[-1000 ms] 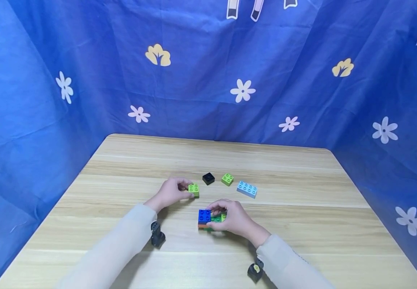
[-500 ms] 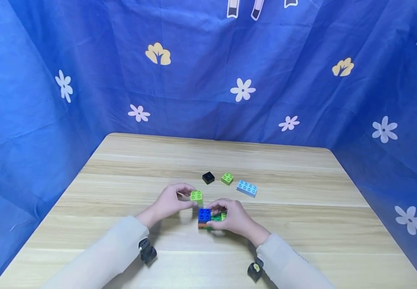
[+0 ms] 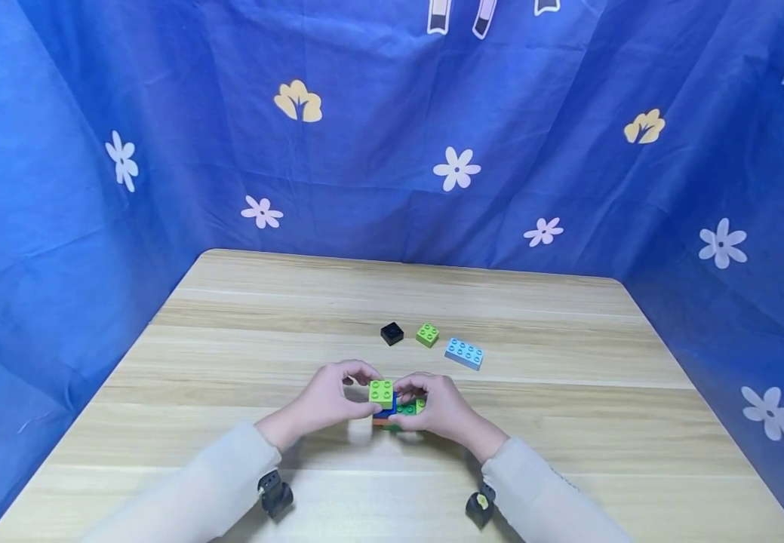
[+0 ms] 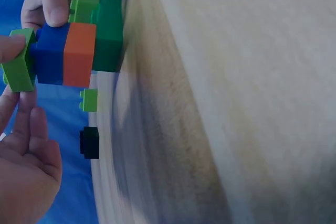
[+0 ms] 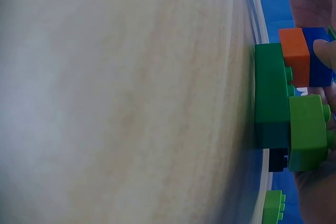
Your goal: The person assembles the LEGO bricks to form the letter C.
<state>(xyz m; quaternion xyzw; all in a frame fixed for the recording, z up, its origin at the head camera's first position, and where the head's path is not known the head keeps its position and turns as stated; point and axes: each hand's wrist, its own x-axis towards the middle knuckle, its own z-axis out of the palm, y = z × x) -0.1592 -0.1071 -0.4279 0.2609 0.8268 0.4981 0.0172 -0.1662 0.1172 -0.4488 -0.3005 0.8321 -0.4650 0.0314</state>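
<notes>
Left hand [image 3: 329,394] has brought its light-green brick [image 3: 381,392] over the blue brick [image 4: 51,56], thumb and fingers pinching it, tilted at the blue brick's studs; whether it's seated I can't tell. The right hand [image 3: 435,405] grips the blue brick, orange brick [image 4: 79,56] and dark green brick [image 4: 108,38] beneath. Beyond the blue brick lie a black brick [image 3: 392,334], loose light-green brick [image 3: 428,335] and light-blue brick [image 3: 463,354].

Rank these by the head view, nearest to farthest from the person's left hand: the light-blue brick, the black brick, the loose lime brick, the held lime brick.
1. Held lime brick: pinched in the left hand.
2. Black brick: beyond the hand, leftmost loose brick.
3. Loose lime brick: middle.
4. Light-blue brick: rightmost.
</notes>
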